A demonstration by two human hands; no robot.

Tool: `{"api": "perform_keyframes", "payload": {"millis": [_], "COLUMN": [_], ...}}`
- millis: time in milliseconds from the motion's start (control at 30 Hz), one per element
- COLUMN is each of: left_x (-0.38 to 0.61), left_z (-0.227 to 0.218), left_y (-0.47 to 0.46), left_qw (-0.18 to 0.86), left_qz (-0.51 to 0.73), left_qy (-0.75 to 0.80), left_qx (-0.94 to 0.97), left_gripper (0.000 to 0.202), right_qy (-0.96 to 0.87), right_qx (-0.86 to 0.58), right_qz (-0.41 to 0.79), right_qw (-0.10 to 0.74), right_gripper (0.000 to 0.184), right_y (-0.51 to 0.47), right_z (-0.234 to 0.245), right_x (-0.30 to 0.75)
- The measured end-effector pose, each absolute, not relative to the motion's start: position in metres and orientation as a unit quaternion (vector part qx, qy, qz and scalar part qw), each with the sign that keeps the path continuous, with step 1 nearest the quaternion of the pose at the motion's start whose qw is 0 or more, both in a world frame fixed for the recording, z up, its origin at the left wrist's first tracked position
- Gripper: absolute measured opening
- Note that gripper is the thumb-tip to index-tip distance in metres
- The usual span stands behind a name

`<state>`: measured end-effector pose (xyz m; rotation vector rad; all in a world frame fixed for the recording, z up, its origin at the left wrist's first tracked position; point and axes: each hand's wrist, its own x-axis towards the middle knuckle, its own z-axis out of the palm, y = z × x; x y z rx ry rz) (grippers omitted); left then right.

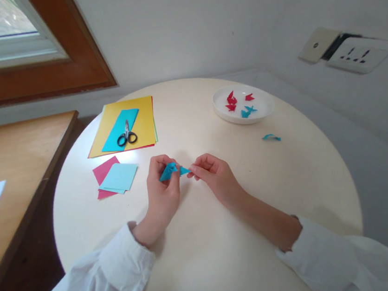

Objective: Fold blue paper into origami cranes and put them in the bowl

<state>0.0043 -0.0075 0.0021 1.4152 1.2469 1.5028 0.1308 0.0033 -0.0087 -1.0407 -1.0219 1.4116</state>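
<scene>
Between my hands is a small folded blue paper piece (169, 170), shaped like an origami crane with a pointed end. My left hand (163, 181) is closed around its body, thumb in front. The thumb and fingertips of my right hand (213, 173) pinch the pointed tip at the right. Part of the paper is hidden by the left fingers. Left of my left hand lie light blue paper squares (119, 176) on top of dark pink paper squares (104, 171).
A white plate (221, 110) at the back right holds several red and blue folded papers. A blue paper strip (271, 137) lies before it. Scissors (127, 135) rest on a blue sheet (129, 116) over yellow paper (147, 122). A wooden table (32, 140) stands left.
</scene>
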Motion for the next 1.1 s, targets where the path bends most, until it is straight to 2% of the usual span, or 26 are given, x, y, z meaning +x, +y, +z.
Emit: {"api": "perform_keyframes", "payload": {"millis": [467,767,1100], "left_x": [0.0043,0.0056,0.0055], "left_z": [0.0001,0.0009,0.0000], "left_y": [-0.0083,-0.0061,-0.0075], "left_qw": [0.355,0.354,0.355], "left_qz": [0.583,0.597,0.580], "left_qy": [0.473,0.482,0.482], "left_qx": [0.557,0.535,0.553], "left_gripper": [0.015,0.013,0.014], "right_qy": [-0.446,-0.492,-0.527], "right_qx": [-0.404,-0.398,-0.415], "right_qz": [0.577,0.519,0.485], "right_qw": [0.553,0.575,0.562], "right_gripper": [0.031,0.025,0.023], "right_y": [0.0023,0.0016,-0.0011], "right_z": [-0.0067,-0.0120,-0.0102], "right_x": [0.1307,0.1306,0.1303]}}
